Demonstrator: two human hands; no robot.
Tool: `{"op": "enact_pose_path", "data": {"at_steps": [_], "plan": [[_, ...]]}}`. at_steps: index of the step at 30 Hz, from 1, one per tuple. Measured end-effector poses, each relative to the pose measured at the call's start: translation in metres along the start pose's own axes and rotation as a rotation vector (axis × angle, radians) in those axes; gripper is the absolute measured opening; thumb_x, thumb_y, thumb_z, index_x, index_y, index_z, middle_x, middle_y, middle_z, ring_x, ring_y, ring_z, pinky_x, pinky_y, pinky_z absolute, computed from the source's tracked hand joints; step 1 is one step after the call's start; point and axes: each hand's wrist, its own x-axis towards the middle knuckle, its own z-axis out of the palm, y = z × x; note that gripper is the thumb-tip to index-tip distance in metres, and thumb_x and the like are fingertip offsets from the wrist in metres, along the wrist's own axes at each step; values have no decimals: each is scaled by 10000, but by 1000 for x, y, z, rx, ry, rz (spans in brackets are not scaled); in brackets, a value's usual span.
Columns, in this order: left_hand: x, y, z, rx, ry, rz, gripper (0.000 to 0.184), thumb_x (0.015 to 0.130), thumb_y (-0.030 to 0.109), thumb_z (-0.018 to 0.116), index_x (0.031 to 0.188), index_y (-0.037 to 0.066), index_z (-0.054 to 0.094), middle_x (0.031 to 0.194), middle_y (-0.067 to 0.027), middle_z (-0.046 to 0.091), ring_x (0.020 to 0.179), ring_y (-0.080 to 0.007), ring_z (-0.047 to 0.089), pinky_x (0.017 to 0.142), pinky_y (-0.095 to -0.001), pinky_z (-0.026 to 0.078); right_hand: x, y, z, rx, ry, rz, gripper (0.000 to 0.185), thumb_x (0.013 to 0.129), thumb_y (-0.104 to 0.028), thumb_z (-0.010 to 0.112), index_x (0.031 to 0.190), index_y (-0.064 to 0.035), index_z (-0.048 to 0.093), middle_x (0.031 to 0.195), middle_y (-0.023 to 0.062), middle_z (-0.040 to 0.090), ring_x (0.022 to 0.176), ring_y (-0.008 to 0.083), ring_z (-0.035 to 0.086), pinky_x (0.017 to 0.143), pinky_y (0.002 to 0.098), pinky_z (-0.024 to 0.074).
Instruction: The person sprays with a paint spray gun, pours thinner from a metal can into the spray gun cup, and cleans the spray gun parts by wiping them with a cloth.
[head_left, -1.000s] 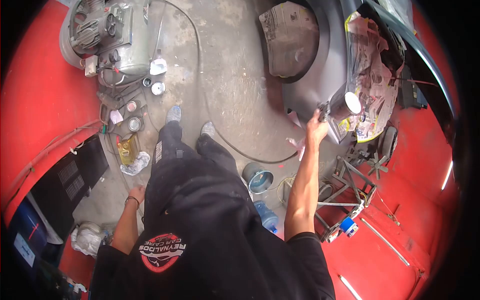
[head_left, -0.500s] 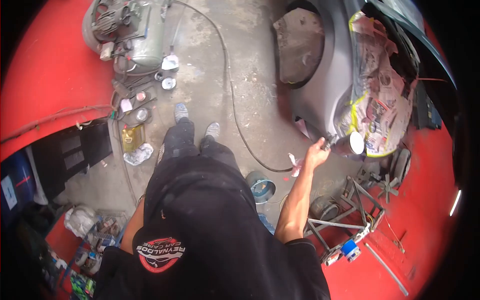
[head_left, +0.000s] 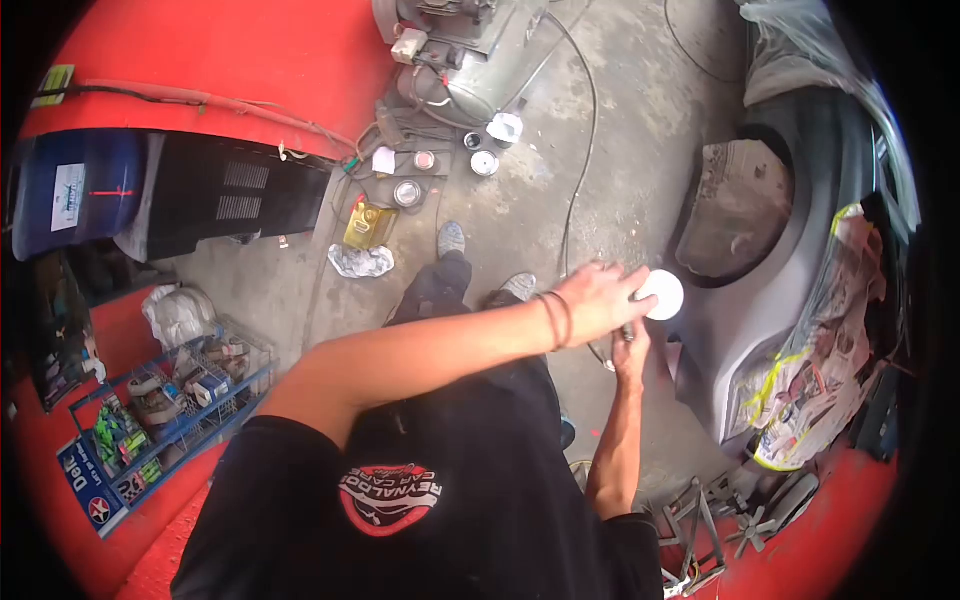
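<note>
My right hand (head_left: 630,352) is wrapped around the handle of a spray gun, mostly hidden by my hands. The gun's cup has a round white top (head_left: 664,296) facing up. My left hand (head_left: 597,302), with dark bands on the wrist, reaches across my body, its fingers and thumb against the near side of the cup. To the right of both hands is a grey car fender (head_left: 745,330). Newspaper (head_left: 735,205) covers its wheel opening, and more masking paper (head_left: 825,375) with yellow tape lies along the car.
An air compressor (head_left: 480,75) stands at the top, with a dark hose (head_left: 592,120) across the concrete floor. Cans (head_left: 407,193), a yellow tin (head_left: 369,226) and crumpled plastic (head_left: 361,261) sit left of my feet. A blue wire rack (head_left: 190,400) is at far left, metal frame parts (head_left: 690,530) at lower right.
My left hand has come up from beside my body to the spray gun's cup. My right hand has drawn the gun inward, away from the fender. The view has swung to the left.
</note>
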Motion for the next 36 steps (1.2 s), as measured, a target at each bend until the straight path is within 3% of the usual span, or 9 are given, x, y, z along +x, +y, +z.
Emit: {"op": "enact_pose_path", "data": {"at_steps": [6, 9, 14, 19, 23, 24, 27, 30, 36], "plan": [[-12, -75, 39, 245, -250, -247, 438, 859, 298, 752, 1265, 154, 670, 1296, -165, 623, 1052, -294, 701, 829, -402, 595, 46, -36, 85, -202, -381, 104, 404, 908, -71, 804, 1300, -76, 703, 1276, 232, 730, 1199, 424, 696, 1003, 453, 546], [-13, -123, 62, 341, -157, -311, 444, 827, 291, 789, 1234, 153, 674, 1239, -141, 628, 997, -282, 704, 804, -388, 593, 80, -54, 109, -222, -488, 23, 408, 901, -97, 823, 1291, -73, 708, 1255, 220, 736, 1184, 416, 699, 997, 465, 549], [9, -208, 59, -130, -418, -516, 511, 793, 184, 797, 1286, 127, 673, 1167, -197, 661, 1037, -387, 739, 900, -485, 622, 151, -18, 137, -272, -605, -72, 397, 914, -118, 820, 1299, -94, 726, 1229, 183, 745, 1119, 410, 717, 942, 444, 580], [-6, -291, 115, -337, 43, -483, 627, 792, 189, 815, 1401, 136, 676, 1247, -160, 701, 1080, -305, 739, 956, -413, 603, 239, 41, 158, -300, -661, -246, 423, 928, -138, 813, 1340, -111, 720, 1244, 176, 745, 1129, 395, 720, 963, 443, 582], [-42, -369, 176, -1297, 273, -913, 659, 884, 240, 836, 1485, 71, 626, 1263, -120, 717, 1147, -243, 715, 978, -363, 584, 315, 72, 179, -371, -726, -112, 392, 970, -187, 790, 1330, -53, 712, 1291, 199, 734, 1192, 359, 722, 991, 402, 565], [-60, -390, 202, -1288, 316, -960, 558, 1011, 204, 712, 1529, 47, 575, 1404, -122, 675, 1157, -265, 715, 1023, -383, 573, 331, 88, 185, -373, -699, -140, 381, 963, -178, 790, 1320, -68, 718, 1257, 189, 741, 1159, 373, 723, 969, 418, 569], [-129, -443, 306, -1913, 492, -1181, 568, 1065, 321, 614, 1560, 55, 527, 1442, -135, 660, 1204, -308, 708, 1047, -423, 574, 375, 133, 205, -428, -676, -239, 357, 952, -156, 793, 1293, -72, 728, 1216, 183, 749, 1119, 384, 728, 943, 429, 574], [-171, -484, 404, -2003, 464, -1340, 620, 1089, 505, 456, 1524, 71, 538, 1420, -136, 677, 1270, -356, 682, 1055, -512, 557, 411, 167, 231, -469, -681, -219, 346, 946, -141, 798, 1274, -54, 730, 1207, 187, 753, 1107, 381, 732, 940, 425, 573], [-193, -577, 544, -1942, 393, -1545, 732, 1029, 659, 482, 1536, 131, 507, 1411, -113, 678, 1164, -365, 718, 1028, -543, 518, 471, 211, 296, -566, -730, -220, 393, 948, -136, 802, 1315, -24, 718, 1196, 202, 761, 1092, 352, 746, 943, 414, 570]]}}
